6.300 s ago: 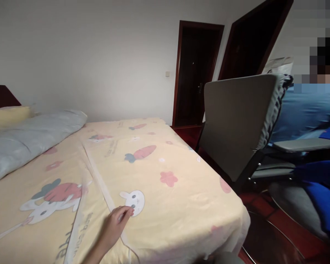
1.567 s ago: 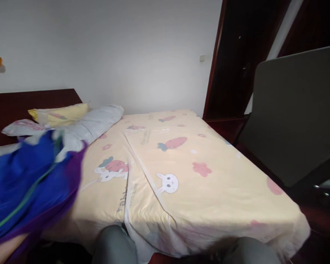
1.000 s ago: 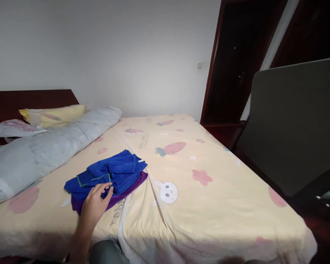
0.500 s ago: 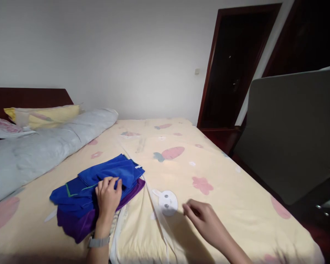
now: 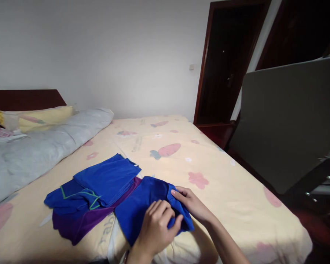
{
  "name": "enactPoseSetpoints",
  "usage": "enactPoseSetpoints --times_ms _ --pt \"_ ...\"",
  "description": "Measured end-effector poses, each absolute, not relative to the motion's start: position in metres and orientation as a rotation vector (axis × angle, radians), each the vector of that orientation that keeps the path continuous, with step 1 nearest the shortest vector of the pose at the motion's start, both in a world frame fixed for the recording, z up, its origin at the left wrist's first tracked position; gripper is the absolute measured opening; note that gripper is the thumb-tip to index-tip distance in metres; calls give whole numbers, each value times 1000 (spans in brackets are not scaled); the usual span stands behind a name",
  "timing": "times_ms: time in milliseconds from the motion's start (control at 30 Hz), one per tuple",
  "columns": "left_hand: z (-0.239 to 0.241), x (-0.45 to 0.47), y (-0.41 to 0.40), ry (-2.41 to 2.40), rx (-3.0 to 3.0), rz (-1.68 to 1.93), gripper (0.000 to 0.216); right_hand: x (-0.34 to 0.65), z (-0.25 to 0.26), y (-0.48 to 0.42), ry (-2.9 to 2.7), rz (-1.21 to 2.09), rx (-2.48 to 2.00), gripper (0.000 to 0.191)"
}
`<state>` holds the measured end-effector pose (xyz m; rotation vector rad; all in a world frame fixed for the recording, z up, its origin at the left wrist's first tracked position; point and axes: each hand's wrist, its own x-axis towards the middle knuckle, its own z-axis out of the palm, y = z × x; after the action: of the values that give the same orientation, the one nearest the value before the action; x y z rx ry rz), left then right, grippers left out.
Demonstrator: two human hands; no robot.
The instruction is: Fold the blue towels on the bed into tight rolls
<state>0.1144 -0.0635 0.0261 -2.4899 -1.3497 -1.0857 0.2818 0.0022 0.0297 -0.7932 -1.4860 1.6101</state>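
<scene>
A blue garment (image 5: 139,205) lies in front of me on the bed, its right end bunched and ribbed. My right hand (image 5: 191,203) pinches that end, thumb on top and fingers mostly hidden beneath. Bent over the garment's near side, my left hand (image 5: 159,225) has its fingers curled on the fabric and its thumb pointing right. To the left, touching this garment, is a small pile: folded blue cloth (image 5: 104,178), a rumpled blue piece with green trim (image 5: 68,200), and purple cloth (image 5: 77,227) underneath.
The bed's cream sheet (image 5: 167,168) carries carrot and flower prints. A rolled grey quilt (image 5: 52,141) and a yellow pillow (image 5: 44,119) lie by the dark headboard (image 5: 24,101). Beyond the bed's right edge stands a large grey panel (image 5: 286,128), with a dark door (image 5: 225,66) behind.
A blue garment now lies to the right of the pile, with both hands on it. My left hand has moved right, off the pile. My right hand has closed on the garment's edge.
</scene>
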Motion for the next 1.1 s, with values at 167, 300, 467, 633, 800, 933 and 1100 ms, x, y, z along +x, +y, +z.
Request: enactPoseSetpoints --times_ms 167,300,467,633,800,933,1100 --pt "46 83 -52 -1545 -2496 -1241 29 309 48 -5 -1816 1437 -805 47" --pt "49 85 -55 -1468 -2778 -1197 29 322 58 -14 -2029 1366 -742 45" --pt "49 92 -56 -1213 -2917 -1230 11 333 65 -18 -2149 1346 -736 45" --pt "64 87 -73 -1315 -2896 -1168 13 342 54 -4 -1914 1322 -921 43" --pt "77 100 -105 -1174 -3077 -646 7 347 36 14 -1698 1194 -1060 36" --pt "69 110 -106 -1202 -2905 -596 13 347 36 13 -1697 850 -1291 30" --pt "54 118 -96 -1213 -2767 -727 14 321 52 -13 -1864 945 -1140 37"
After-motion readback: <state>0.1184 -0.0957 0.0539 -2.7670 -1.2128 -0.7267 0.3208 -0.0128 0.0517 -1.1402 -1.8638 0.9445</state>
